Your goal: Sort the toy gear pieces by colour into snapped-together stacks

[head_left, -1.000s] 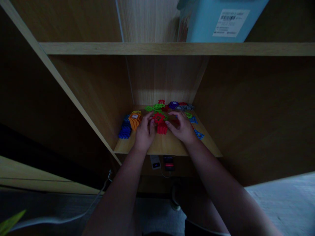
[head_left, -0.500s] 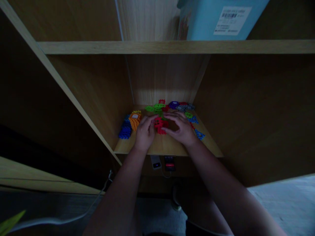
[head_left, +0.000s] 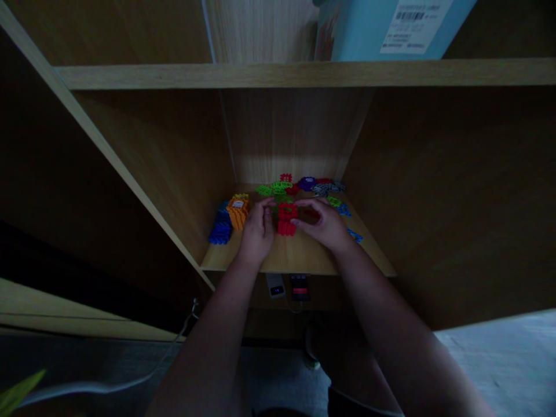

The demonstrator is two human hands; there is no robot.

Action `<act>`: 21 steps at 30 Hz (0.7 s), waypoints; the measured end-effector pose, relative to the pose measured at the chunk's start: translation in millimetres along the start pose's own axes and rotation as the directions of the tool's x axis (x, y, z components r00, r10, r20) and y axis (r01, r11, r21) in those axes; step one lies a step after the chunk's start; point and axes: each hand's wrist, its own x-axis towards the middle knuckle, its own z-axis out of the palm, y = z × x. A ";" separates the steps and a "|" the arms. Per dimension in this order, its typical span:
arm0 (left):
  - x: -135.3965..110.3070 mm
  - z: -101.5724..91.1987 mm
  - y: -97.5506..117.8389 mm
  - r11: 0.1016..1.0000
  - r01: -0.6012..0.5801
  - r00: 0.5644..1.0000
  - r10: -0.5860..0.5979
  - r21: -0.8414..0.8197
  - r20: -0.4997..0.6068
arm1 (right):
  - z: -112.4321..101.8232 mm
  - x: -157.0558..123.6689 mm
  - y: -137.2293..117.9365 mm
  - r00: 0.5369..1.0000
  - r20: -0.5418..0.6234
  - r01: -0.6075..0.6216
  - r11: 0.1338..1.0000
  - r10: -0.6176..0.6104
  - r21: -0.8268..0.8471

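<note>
A stack of red plastic interlocking building tiles [head_left: 286,227] stands on the low wooden shelf between my hands, with a square red tile [head_left: 287,210] on top. My right hand [head_left: 319,220] curls at the stack's right side, thumb at the front and fingers behind, touching the top tile's right edge. On the other side, my left hand [head_left: 259,226] is beside the stack with fingers loosely curved and apart, holding nothing visible. Green tiles [head_left: 281,188] lie behind the stack. To the left stand a stack of orange tiles [head_left: 238,212] and a blue stack [head_left: 220,230].
Purple tiles [head_left: 307,183] and grey tiles [head_left: 329,188] lie at the back right; blue triangular pieces [head_left: 355,235] lie near the right wall. A light-blue box [head_left: 365,35] sits on the upper shelf [head_left: 260,75]. Below are a phone [head_left: 299,287] and a white device [head_left: 275,286].
The red tile, tilted by my left hand earlier, now sits level on the red stack. My right hand has closed in on its edge. The view has shifted slightly.
</note>
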 end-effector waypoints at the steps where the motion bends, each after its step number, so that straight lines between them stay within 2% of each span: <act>1: 0.2 0.8 -1.4 1.000 0.003 1.000 -0.003 -0.001 0.008 | -0.5 -0.3 2.2 1.000 0.022 -0.003 1.000 0.003 0.007; 9: 0.7 4.6 -6.2 0.999 0.044 0.998 -0.044 0.006 0.054 | -1.0 -1.7 5.8 0.989 0.128 -0.084 0.996 0.079 0.029; 21: 1.5 4.6 -4.4 0.997 0.067 0.993 -0.070 0.037 0.097 | -1.4 -1.6 5.3 0.984 0.154 -0.095 0.995 0.090 0.029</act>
